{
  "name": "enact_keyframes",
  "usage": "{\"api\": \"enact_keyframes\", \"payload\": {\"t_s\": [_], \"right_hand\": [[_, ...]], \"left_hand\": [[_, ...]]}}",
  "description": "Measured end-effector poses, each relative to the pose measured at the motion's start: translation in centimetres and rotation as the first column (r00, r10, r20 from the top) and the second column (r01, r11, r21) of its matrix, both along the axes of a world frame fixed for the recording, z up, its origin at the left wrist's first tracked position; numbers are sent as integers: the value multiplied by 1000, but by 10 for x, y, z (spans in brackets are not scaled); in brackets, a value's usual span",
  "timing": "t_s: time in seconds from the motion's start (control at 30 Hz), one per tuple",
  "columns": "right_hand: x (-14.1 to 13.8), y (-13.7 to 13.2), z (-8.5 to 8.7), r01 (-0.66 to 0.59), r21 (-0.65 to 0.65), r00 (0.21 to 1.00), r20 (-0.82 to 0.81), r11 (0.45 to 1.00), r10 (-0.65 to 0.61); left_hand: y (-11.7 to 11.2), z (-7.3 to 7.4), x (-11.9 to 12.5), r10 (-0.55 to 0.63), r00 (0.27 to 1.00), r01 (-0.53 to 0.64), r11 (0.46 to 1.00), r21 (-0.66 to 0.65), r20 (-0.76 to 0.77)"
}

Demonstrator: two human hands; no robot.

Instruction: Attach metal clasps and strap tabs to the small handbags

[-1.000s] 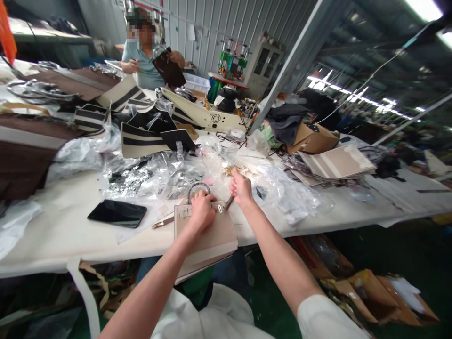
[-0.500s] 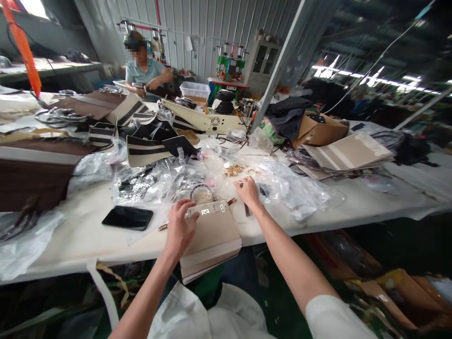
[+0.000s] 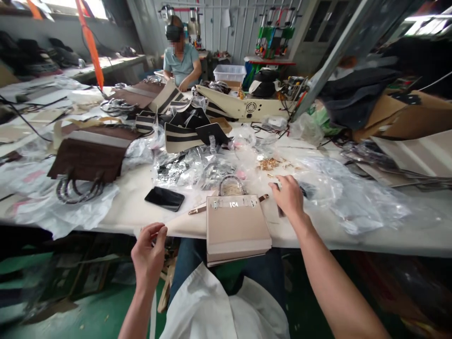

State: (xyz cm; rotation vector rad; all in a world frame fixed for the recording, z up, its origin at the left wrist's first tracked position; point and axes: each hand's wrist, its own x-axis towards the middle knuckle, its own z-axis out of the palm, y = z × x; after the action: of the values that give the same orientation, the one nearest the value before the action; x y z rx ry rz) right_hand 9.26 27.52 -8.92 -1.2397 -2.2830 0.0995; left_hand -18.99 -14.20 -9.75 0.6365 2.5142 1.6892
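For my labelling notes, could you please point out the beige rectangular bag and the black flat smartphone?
Beige rectangular bag (image 3: 237, 221), head view: middle of its broad panel.
Black flat smartphone (image 3: 164, 199), head view: middle of its screen.

A phone lies on the white table, face up. To its left is a brown bag, handles toward the near edge, partly over crumpled plastic. Striped panels are heaped behind the phone, near a cream machine. Farther back, a person in a light blue shirt, a plastic bin and a green press. At right, dark cloth beside a cardboard box.
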Motion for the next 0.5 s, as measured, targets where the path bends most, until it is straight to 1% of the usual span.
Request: {"api": "enact_keyframes", "payload": {"t_s": [0.07,0.13,0.17,0.23,0.3,0.33,0.4,0.43,0.5], "right_hand": [[-1,-12,5,-32,36,997,-68,999,34],[-4,-23,8,-44,27,993,-104,999,47],[-5,-25,10,-26,14,995,-100,1000,28],[-8,-23,12,67,-26,997,-23,997,-68],[-10,-13,13,192,-116,972,158,974,-173],[-11,-6,14,246,-178,944,265,953,-195],[-13,8,15,322,-282,886,426,904,-183],[-14,13,16,336,-310,871,462,889,-168],[-14,18,17,338,-327,874,457,883,-165]], "left_hand": [[-14,-6,-6,78,995,-79,997,20,60],[-23,-10,-11,133,986,-136,991,20,105],[-26,-11,-12,145,982,-148,989,19,122],[-25,-11,-14,123,977,-131,991,35,173],[-17,-8,-14,39,972,-50,998,42,232],[-9,-5,-13,-22,965,14,999,33,262],[14,3,-10,-156,936,163,987,4,315],[28,7,-7,-218,918,233,973,-4,331],[57,17,-2,-318,889,339,941,-6,329]]}}
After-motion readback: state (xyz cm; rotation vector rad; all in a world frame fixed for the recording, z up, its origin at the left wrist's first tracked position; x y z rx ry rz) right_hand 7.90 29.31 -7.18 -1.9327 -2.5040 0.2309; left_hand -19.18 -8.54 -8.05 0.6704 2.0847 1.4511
